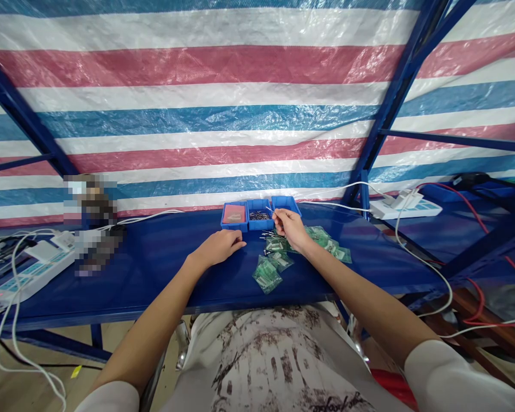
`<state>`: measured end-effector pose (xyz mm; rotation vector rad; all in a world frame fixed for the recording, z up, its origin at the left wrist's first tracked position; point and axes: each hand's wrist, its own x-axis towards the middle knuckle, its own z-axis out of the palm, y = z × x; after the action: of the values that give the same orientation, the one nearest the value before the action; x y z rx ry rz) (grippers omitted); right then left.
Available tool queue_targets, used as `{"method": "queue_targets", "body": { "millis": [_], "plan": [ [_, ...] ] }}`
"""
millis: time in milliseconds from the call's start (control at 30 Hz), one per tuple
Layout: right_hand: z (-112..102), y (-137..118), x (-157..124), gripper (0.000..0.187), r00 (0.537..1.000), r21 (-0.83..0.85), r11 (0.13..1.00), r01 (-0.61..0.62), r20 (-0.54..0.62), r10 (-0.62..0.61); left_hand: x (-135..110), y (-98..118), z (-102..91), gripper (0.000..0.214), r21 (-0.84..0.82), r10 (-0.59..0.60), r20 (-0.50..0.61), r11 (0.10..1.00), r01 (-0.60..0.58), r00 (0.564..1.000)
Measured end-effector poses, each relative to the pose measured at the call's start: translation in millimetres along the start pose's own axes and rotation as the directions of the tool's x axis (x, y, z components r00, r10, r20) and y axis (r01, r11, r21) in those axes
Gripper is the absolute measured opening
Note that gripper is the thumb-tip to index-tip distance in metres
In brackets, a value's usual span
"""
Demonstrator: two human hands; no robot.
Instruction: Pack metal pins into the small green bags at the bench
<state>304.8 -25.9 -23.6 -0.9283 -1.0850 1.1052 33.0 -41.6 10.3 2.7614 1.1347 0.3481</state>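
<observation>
My right hand (290,226) is above the blue bins, thumb and fingertips pinched on a small thin pale piece (269,209); it looks like a screw or pin, too small to tell. Beneath it, the middle blue bin (260,225) holds many small dark metal pieces. Several loose thin metal pieces (266,234) lie on the table in front of that bin, partly hidden by the hand. My left hand (221,247) rests on the table with its fingers curled in, just in front of the left blue bin (232,226). Inside this bin is a reddish bag.
Small green-tinted plastic packets (267,274) lie in front of the bins and to the right. A right blue bin (285,201) stands behind my right hand. White power strips (30,280) with cables are at both ends of the blue table (154,274). A striped tarp (214,114) hangs behind.
</observation>
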Motion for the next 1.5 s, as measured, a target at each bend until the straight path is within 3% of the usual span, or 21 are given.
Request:
{"method": "queue_targets", "body": {
  "millis": [200,900,1300,1500],
  "plan": [
    [0.1,-1.7,-1.5,0.053,0.999,0.034,0.999,-0.028,0.023,0.027,-0.5,1.1,-1.5,0.028,0.003,-0.018,0.024,1.000,0.018,1.000],
    [2.1,-4.7,-5.9,0.043,0.991,-0.145,0.983,0.109,0.096,-0.095,0.2,-0.7,-0.5,0.032,0.016,-0.007,0.011,1.000,0.007,1.000],
    [1.8,-0.6,-3.4,0.049,0.998,-0.041,0.999,0.005,0.068,-0.002,0.5,-1.9,-0.3,0.032,0.007,-0.019,0.028,1.000,0.018,0.999],
    [4.2,0.6,-4.1,0.046,0.991,-0.122,0.985,0.122,0.077,-0.113,0.8,-4.4,1.5,0.032,0.012,-0.021,0.034,1.000,0.021,0.999]
  ]
}}
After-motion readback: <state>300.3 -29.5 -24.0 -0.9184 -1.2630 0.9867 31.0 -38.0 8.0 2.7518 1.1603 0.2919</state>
